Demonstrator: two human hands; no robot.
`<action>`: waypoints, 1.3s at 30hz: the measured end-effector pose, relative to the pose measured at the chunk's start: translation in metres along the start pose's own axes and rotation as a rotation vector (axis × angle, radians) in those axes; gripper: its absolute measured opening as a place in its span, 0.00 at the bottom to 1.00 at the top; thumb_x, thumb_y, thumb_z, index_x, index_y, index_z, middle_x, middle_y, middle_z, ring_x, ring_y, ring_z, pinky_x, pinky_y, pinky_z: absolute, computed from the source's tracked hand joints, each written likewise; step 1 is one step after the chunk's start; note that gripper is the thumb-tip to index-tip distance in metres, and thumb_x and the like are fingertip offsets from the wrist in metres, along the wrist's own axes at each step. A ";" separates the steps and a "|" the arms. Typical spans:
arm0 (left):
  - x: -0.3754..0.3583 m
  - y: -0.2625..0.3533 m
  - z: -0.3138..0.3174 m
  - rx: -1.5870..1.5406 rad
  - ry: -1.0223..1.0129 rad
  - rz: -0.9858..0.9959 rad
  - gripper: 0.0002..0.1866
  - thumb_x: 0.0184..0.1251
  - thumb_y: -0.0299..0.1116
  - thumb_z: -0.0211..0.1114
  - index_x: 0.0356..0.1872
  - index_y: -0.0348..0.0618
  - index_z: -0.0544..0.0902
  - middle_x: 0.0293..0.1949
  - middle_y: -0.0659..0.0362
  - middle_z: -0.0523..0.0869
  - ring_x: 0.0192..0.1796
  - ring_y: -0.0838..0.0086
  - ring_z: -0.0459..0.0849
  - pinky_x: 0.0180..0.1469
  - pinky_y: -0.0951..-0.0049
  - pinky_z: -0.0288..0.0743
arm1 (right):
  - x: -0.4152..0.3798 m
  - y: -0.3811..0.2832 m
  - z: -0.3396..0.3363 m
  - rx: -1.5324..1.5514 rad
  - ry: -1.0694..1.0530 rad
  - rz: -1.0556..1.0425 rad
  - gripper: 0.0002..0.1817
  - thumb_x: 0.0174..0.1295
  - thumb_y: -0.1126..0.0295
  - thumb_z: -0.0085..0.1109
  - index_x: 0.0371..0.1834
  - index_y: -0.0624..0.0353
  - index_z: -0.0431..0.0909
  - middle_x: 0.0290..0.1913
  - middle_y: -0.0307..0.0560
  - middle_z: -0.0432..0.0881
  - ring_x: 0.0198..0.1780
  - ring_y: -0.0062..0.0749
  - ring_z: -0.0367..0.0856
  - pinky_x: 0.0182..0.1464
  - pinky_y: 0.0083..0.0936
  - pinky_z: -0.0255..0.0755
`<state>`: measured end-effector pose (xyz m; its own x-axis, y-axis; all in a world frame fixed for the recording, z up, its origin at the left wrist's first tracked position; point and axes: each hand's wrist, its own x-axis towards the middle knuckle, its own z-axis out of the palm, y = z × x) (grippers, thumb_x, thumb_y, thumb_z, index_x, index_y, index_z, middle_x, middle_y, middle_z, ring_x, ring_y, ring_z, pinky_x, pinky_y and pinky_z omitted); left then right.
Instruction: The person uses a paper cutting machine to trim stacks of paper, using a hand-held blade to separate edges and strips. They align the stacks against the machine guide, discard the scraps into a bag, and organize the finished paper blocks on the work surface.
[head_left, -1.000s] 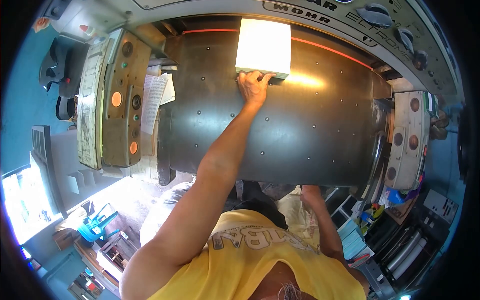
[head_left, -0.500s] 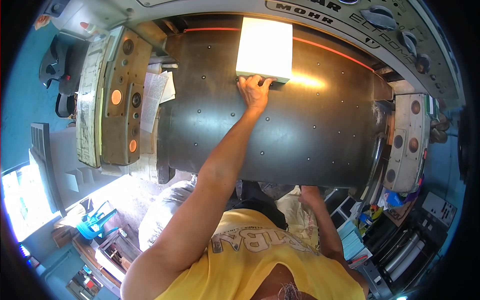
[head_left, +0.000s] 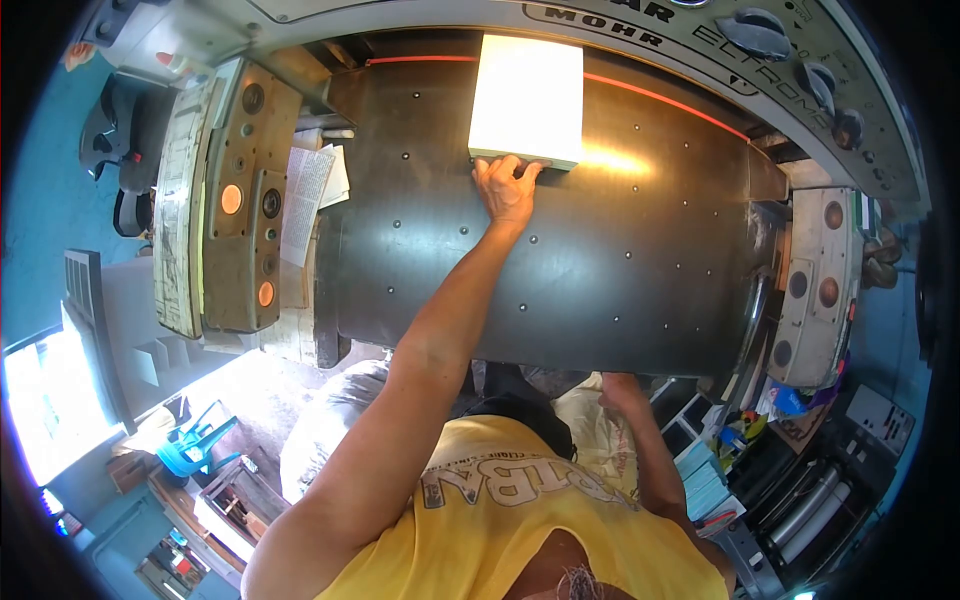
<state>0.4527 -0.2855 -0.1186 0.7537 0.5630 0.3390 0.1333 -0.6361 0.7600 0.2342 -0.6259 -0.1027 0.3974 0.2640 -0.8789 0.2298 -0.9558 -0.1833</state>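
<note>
Left hand (head_left: 508, 190) at the pale paper stack (head_left: 527, 98), I see the fingers half bent and the thumb out sideways, a loosely open shape touching the near side. My stack lies flat at the back of the dark metal table (head_left: 580, 270), across a red line (head_left: 665, 101). Small round studs dot the surface, and a warm glare sits just right of the stack. Right hand (head_left: 622, 390) is down by the front edge, partly hidden; I can't tell its state. Loose papers (head_left: 305, 205) lie left, beside a panel with round openings (head_left: 240, 215); farther out I get a bright window (head_left: 45, 405) and a blue chair (head_left: 195, 445).
</note>
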 end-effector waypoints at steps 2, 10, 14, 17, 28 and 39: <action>-0.001 0.000 -0.002 -0.010 -0.008 -0.008 0.19 0.51 0.43 0.82 0.19 0.42 0.81 0.25 0.60 0.85 0.41 0.60 0.75 0.54 0.56 0.68 | -0.004 -0.002 0.001 0.064 0.031 0.004 0.46 0.45 0.73 0.75 0.73 0.62 0.66 0.75 0.69 0.65 0.75 0.61 0.66 0.74 0.44 0.67; -0.005 -0.002 -0.007 -0.029 -0.037 -0.027 0.18 0.50 0.40 0.82 0.20 0.41 0.81 0.25 0.60 0.86 0.41 0.59 0.75 0.54 0.56 0.68 | -0.076 -0.040 -0.014 -0.081 0.416 -0.020 0.39 0.50 0.63 0.78 0.68 0.58 0.74 0.56 0.58 0.83 0.59 0.49 0.83 0.59 0.43 0.80; -0.007 -0.005 -0.006 -0.044 -0.035 -0.027 0.17 0.50 0.38 0.82 0.19 0.41 0.81 0.25 0.59 0.86 0.42 0.58 0.75 0.55 0.56 0.68 | -0.076 -0.039 -0.051 0.409 0.768 -0.158 0.28 0.54 0.67 0.76 0.59 0.60 0.82 0.44 0.54 0.86 0.48 0.48 0.87 0.53 0.40 0.80; -0.007 -0.005 -0.007 -0.071 -0.032 -0.026 0.18 0.50 0.38 0.82 0.18 0.40 0.81 0.25 0.59 0.86 0.43 0.57 0.75 0.55 0.56 0.69 | -0.042 -0.024 -0.078 0.538 1.141 -0.195 0.24 0.58 0.70 0.73 0.58 0.62 0.82 0.46 0.55 0.85 0.46 0.47 0.85 0.50 0.37 0.79; -0.008 -0.002 -0.011 -0.108 -0.027 -0.024 0.20 0.50 0.41 0.82 0.17 0.40 0.81 0.25 0.58 0.86 0.43 0.57 0.75 0.55 0.56 0.69 | 0.023 -0.027 -0.082 0.028 1.396 0.012 0.34 0.63 0.52 0.69 0.68 0.57 0.74 0.65 0.55 0.71 0.62 0.54 0.69 0.64 0.49 0.66; -0.007 -0.006 -0.006 -0.136 -0.031 -0.041 0.18 0.49 0.37 0.79 0.15 0.40 0.79 0.22 0.58 0.84 0.43 0.58 0.73 0.54 0.57 0.70 | 0.028 -0.025 -0.080 0.000 1.389 0.017 0.34 0.65 0.51 0.68 0.70 0.56 0.72 0.65 0.56 0.70 0.63 0.54 0.68 0.65 0.50 0.66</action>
<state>0.4430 -0.2822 -0.1225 0.7690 0.5692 0.2908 0.0772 -0.5343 0.8418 0.3105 -0.5841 -0.0878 0.9484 0.1629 0.2719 0.2157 -0.9603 -0.1771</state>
